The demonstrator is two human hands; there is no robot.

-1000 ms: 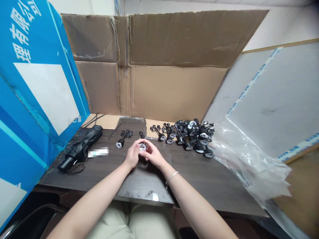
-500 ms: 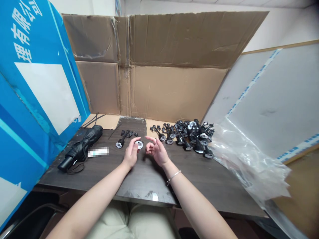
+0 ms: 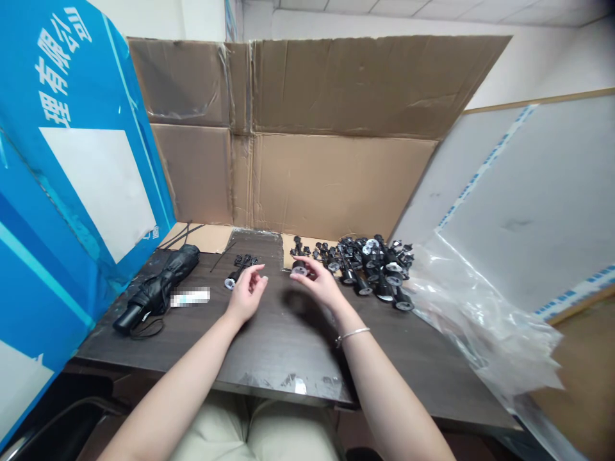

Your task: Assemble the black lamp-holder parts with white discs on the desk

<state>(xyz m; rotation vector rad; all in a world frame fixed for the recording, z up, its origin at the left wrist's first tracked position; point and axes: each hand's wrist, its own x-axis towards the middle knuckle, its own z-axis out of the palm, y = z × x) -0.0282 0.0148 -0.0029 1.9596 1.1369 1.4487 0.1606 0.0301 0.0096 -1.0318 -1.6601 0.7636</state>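
My right hand is closed around the base of a black stemmed part with a pale round end, thumb below and fingers above. Small black prongs stick up behind this part. On the left, my left hand is held with fingers loosely curled and apart, nothing in them. Just beyond it lies another black part with a pale ring end, partly covered by the fingers. To the right of my right hand is a heap of similar black parts, several with pale round ends facing me.
A folded black umbrella and a small blurred label lie on the left of the dark table. Cardboard stands along the back, a blue panel at left. Clear plastic sheeting hangs over the right edge.
My left hand no longer holds the round-ended part and has drawn slightly left. My right hand, open before, has moved right and now grips a part beside the heap.
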